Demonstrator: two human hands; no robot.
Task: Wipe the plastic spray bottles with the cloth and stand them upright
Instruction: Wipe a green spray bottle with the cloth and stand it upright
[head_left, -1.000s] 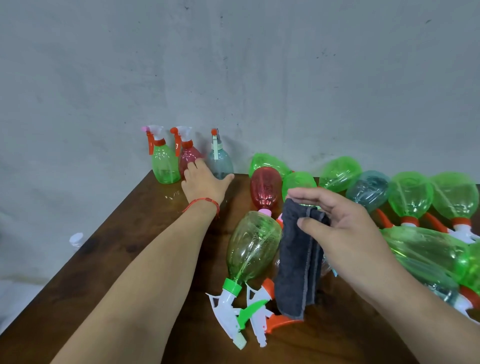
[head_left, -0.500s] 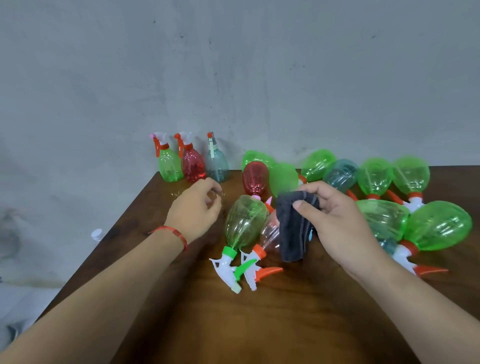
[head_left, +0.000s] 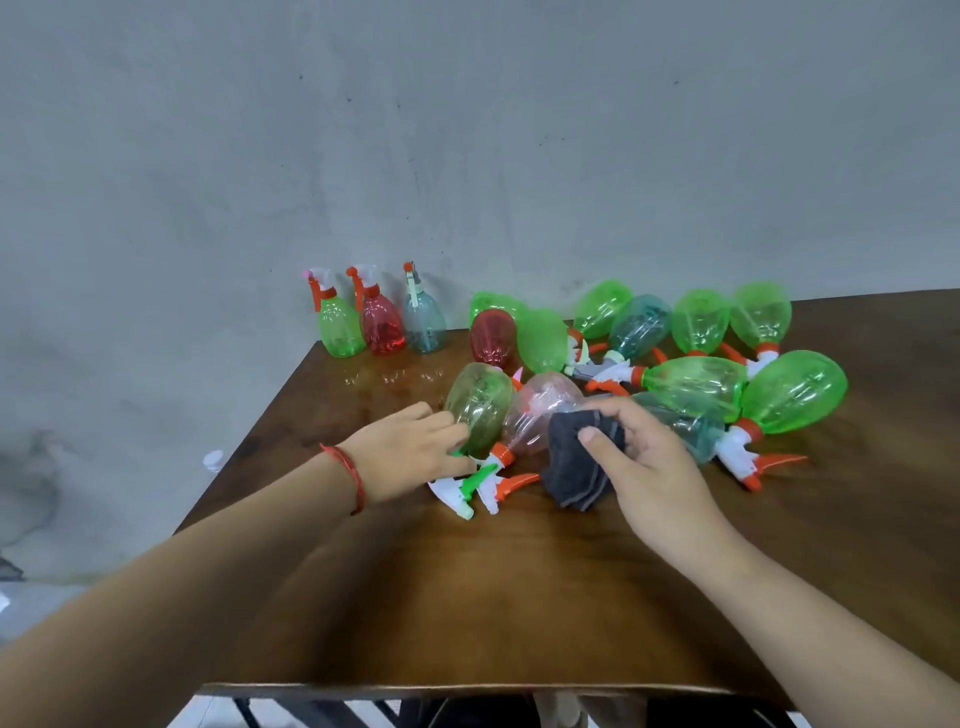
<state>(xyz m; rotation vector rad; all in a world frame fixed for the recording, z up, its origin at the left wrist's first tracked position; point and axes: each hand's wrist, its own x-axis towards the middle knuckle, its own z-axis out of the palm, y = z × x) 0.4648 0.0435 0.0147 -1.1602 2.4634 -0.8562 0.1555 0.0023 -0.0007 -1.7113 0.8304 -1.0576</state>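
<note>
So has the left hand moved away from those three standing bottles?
Yes. The left hand has come back from the upright bottles towards the table's near edge, to the lying green bottle.

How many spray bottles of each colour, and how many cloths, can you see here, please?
Green bottles: 9
Red bottles: 2
Pale pink bottle: 1
Teal bottles: 3
Dark cloth: 1
Total: 16

The cloth (head_left: 575, 470) under the right fingers (head_left: 621, 418) is dark grey with paler edge lines, the pale green bottle (head_left: 477, 402) at the left fingertips (head_left: 451, 427) has a green-and-white trigger, the clear pink bottle (head_left: 540, 415) between them an orange collar, on a dark brown table (head_left: 467, 597).
</note>
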